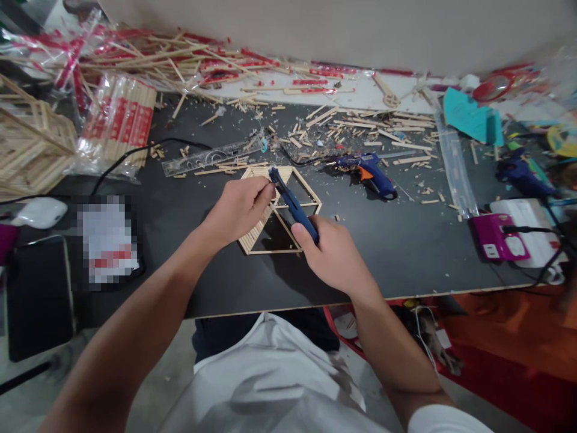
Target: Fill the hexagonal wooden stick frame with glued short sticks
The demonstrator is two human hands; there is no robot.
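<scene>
Cutter [295, 207] clamped in your right hand [336, 252], tip angled to your left hand [243, 207], likely so both meet in plain sight. Left fingers pinched together; cannot tell on what. Frame [273, 207] lies partly beneath both hands, likely so surface [406, 252] bears its weight. Surface edge near, on your side of hands; room to move right of right hand; glue gun [378, 177], scraps [324, 114] beyond hands.

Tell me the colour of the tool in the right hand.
Dark blue; the tool in the right hand shows best in the head view.
</scene>
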